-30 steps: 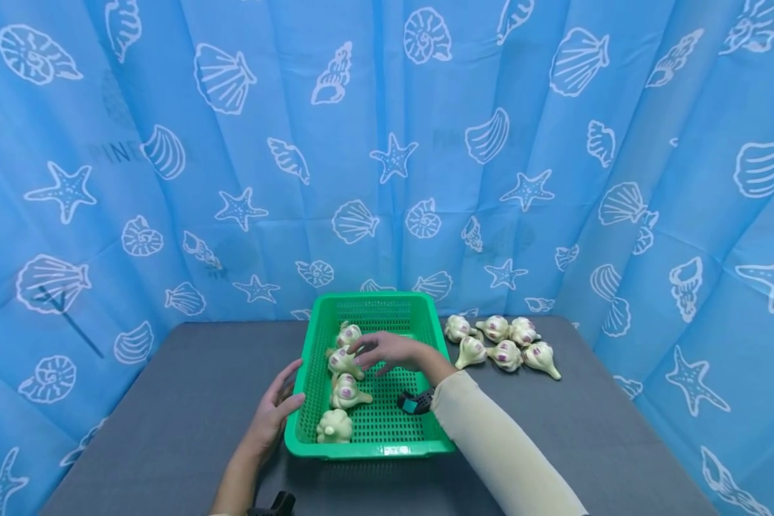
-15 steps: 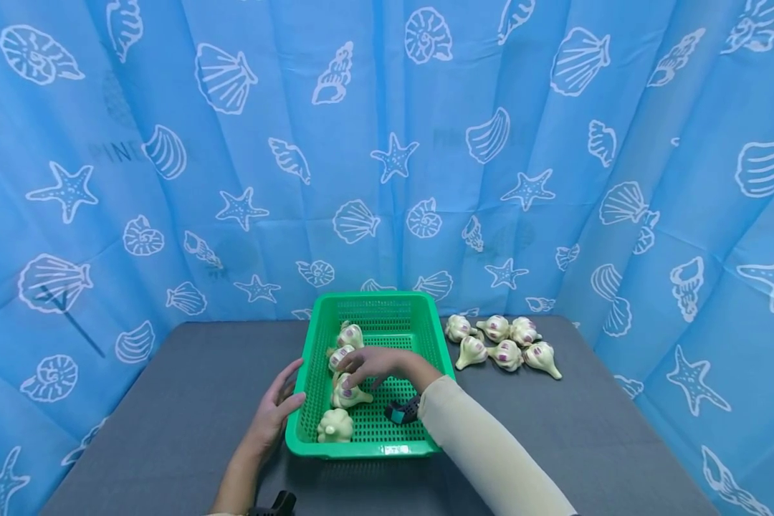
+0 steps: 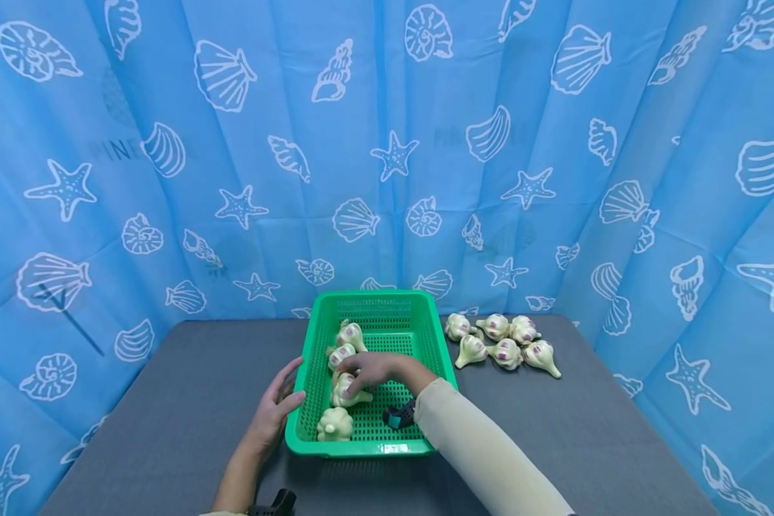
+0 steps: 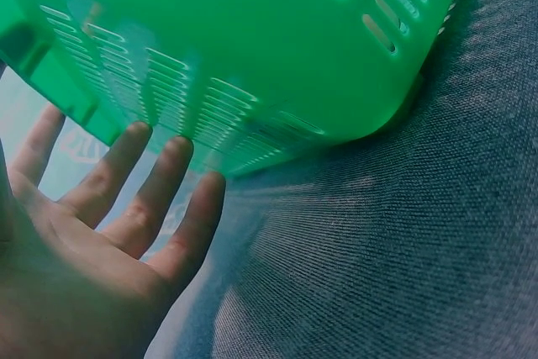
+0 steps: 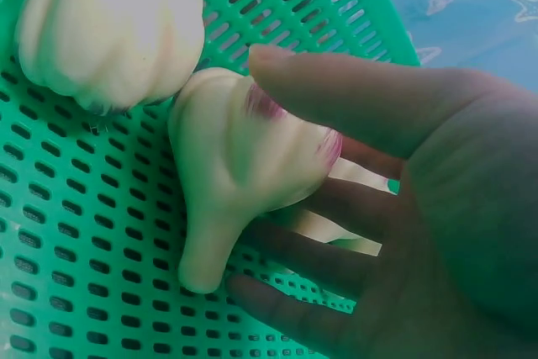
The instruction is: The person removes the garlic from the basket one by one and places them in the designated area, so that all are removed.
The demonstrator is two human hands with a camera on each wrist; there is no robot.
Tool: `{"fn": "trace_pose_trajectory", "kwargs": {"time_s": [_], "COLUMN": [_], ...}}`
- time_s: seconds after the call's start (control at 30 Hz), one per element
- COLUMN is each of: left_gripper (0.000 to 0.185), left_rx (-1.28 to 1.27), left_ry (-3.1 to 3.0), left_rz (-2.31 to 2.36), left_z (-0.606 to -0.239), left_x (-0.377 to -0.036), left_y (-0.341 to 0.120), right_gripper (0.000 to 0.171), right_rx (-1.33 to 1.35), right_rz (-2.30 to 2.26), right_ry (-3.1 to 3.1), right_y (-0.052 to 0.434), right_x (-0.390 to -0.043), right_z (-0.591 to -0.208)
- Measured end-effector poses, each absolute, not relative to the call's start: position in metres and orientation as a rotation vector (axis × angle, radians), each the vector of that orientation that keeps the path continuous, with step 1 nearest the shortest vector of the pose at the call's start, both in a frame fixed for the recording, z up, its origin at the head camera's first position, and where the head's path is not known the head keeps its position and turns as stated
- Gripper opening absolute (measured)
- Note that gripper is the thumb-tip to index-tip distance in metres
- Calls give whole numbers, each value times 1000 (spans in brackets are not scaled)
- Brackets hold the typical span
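Observation:
A green plastic basket [image 3: 396, 450] with slotted walls holds several garlic bulbs along its left side. Inside it, my right hand [image 3: 375, 368] grips one garlic bulb [image 5: 244, 153], thumb on one side and fingers round the other, the stem pointing away from the thumb. A paler garlic bulb [image 3: 335, 425] sits in the near left corner, and two more bulbs, including a garlic bulb [image 3: 351, 335], lie farther back. My left hand [image 3: 276, 405] rests against the basket's left side; its extended fingers [image 4: 160, 187] touch the slotted wall.
On the grey table [image 3: 187, 408], right of the basket, several garlic bulbs [image 3: 505, 353] lie in two rows. A blue curtain [image 3: 387, 179] with shell prints hangs behind the table and at its sides.
My right hand has moved from over the second garlic bulb from the back toward me and down onto the third, closing round it. The left hand stays at the basket's side.

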State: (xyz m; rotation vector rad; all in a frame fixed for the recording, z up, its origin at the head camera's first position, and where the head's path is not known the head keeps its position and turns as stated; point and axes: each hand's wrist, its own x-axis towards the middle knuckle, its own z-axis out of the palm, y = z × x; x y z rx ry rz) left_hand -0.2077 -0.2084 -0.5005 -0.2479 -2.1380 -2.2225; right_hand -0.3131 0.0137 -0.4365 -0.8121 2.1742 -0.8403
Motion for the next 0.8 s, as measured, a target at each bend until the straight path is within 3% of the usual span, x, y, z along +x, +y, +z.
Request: {"fn": "trace_pose_trajectory", "kwargs": {"time_s": [0.8], "left_gripper": [60], "left_rx": [-267], "left_ry": [-2131], "left_rz": [-2228], "left_z": [-501], "left_x": [-208], "left_y": [-210], "right_gripper": [29], "right_rx": [-894], "right_rz": [-770], "right_ry": [2270], "right_y": [10], "right_x": [-315], "right_z": [-443]}}
